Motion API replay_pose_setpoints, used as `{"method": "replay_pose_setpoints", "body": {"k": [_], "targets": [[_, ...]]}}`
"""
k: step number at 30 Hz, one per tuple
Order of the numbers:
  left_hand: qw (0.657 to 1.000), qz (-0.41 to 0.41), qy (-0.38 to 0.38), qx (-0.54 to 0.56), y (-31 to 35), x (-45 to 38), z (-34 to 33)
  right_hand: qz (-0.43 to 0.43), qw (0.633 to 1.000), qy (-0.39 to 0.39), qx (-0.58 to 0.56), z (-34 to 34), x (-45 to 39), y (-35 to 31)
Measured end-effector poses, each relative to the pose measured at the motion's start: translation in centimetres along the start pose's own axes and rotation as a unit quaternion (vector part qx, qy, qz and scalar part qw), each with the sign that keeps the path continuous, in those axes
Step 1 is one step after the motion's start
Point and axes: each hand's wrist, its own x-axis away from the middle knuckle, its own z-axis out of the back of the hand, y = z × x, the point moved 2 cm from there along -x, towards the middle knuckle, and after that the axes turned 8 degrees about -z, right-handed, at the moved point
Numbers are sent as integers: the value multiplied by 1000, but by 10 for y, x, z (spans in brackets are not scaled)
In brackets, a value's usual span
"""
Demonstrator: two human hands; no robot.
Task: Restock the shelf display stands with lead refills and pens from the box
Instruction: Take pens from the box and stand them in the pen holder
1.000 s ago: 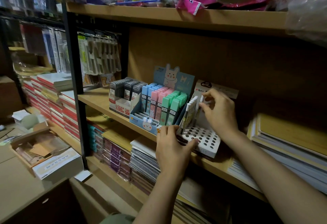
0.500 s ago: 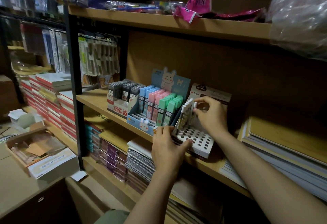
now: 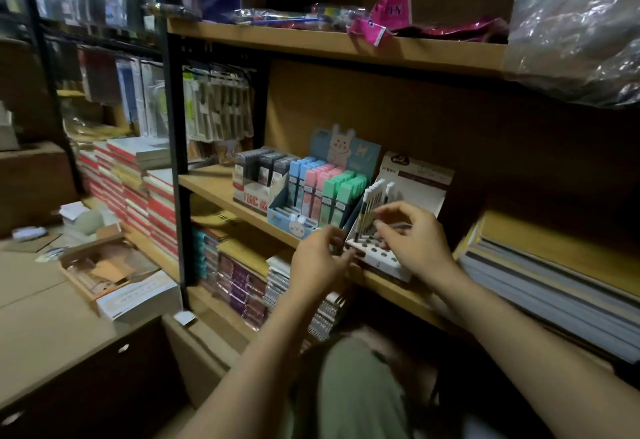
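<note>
The right hand (image 3: 414, 244) is in front of the white pen stand (image 3: 384, 260). Its fingers are bent a little and spread out. It looks like it holds nothing, but the picture is blurry there, so I cannot tell for sure. The left hand (image 3: 317, 262) is just beside the stand's front left corner. Its fingers are curled, and its fingertips are close to the stand. I cannot tell if it pinches anything.

The pen stand sits on the middle shelf (image 3: 207, 184), near the front edge. Its top has many round holes. A row of white pens (image 3: 375, 203) stands in the holes along its left side, leaning back. Behind them is a card back (image 3: 426, 175).

Just to the left of the stand is a blue display box with a bunny (image 3: 341, 147) on it. It is full of blue, pink and green lead refill cases (image 3: 325, 189). Next to that, further left, is a box of dark grey refill cases (image 3: 261, 164).

To the right of the stand lies a pile of big flat books (image 3: 554, 265). Down to the left, an open cardboard box (image 3: 104, 272) sits on a low table (image 3: 41, 327).
</note>
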Motion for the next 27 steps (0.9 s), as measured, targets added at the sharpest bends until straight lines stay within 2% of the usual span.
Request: {"method": "replay_pose_setpoints", "body": {"k": [3, 6, 8, 11, 14, 17, 19, 22, 25, 27], "targets": [[1000, -7, -7, 18, -25, 33, 28, 14, 994, -102, 18, -31, 16, -18], [999, 23, 2, 24, -65, 76, 56, 57, 976, -186, 97, -82, 34, -30], [997, 73, 16, 29, -98, 109, 72, 65, 960, -237, 133, -124, 49, -27], [979, 195, 55, 5, -157, 165, 90, 46, 932, -319, 163, -194, 76, -3], [929, 353, 111, 3, -217, 223, 101, 4, 901, -386, 198, -262, 107, 36], [854, 493, 157, 44, -267, 274, 98, -59, 863, -452, 217, -316, 139, 81], [799, 576, 165, 59, -293, 301, 87, -121, 824, -505, 227, -341, 155, 111], [753, 640, 147, 45, -322, 327, 68, -176, 774, -547, 266, -368, 168, 150], [724, 682, 98, 40, -340, 340, 51, -203, 758, -530, 321, -389, 173, 179], [700, 706, 94, 54, -348, 347, 41, -218, 740, -532, 349, -401, 180, 193]]}}
